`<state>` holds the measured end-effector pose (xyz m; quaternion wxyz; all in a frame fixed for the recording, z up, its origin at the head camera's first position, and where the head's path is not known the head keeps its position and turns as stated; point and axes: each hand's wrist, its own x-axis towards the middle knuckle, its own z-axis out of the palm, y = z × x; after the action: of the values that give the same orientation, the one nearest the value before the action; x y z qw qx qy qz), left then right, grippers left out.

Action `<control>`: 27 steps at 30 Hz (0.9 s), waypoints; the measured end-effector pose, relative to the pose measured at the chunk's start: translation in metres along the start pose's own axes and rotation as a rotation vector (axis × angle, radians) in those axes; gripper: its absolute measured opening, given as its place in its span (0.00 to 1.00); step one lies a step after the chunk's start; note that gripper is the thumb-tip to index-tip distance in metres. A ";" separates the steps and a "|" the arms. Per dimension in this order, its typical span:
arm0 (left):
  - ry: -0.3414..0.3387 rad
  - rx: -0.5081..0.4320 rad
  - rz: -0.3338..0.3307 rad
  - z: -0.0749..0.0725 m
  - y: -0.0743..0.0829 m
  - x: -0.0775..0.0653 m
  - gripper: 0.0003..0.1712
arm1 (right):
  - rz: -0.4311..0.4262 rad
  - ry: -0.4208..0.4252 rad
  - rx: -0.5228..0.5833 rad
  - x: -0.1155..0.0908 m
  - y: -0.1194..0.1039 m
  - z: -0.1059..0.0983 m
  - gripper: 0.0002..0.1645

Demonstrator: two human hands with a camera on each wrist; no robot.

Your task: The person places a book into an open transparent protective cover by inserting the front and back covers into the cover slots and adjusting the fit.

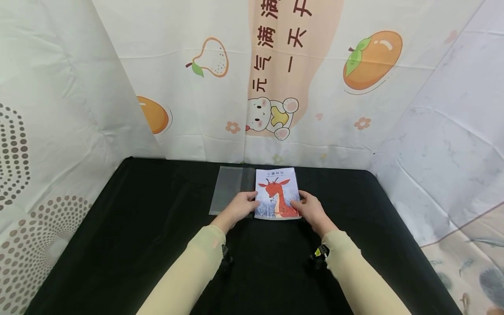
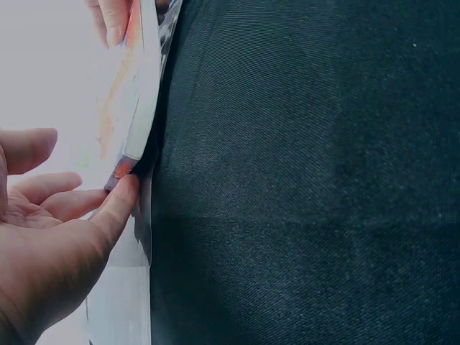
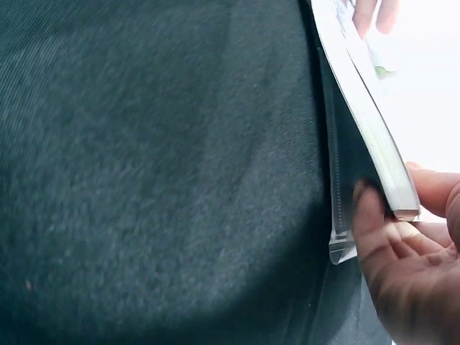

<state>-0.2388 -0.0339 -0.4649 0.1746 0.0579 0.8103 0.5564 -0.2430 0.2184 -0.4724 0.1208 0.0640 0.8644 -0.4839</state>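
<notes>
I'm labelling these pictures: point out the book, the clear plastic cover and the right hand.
Book (image 1: pixel 277 194), head view: middle of the front cover.
Clear plastic cover (image 1: pixel 227 185), head view: flap left of the book.
Right hand (image 1: pixel 313 211), head view: back of the hand.

Free room on the black surface (image 1: pixel 118 245) runs left of the clear plastic cover (image 1: pixel 227 186), right of the person's right fingers (image 3: pixel 372 230), and between the pale sleeves (image 1: pixel 185 267). Left fingers (image 2: pixel 113 212) and right fingers obstruct the lower side edges of the picture book (image 1: pixel 277 192); the printed curtain (image 1: pixel 323 96) bounds the far side.
</notes>
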 end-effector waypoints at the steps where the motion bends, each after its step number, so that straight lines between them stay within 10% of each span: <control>1: -0.002 0.010 0.010 0.000 0.000 0.000 0.29 | -0.007 0.006 -0.037 0.000 0.000 0.000 0.39; 27: -0.060 0.196 0.028 -0.001 0.000 -0.006 0.28 | -0.112 0.098 -0.521 0.000 -0.007 0.009 0.35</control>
<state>-0.2336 -0.0369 -0.4635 0.1844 0.1026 0.8544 0.4748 -0.2437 0.2067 -0.4712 0.0640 0.0060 0.9668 -0.2472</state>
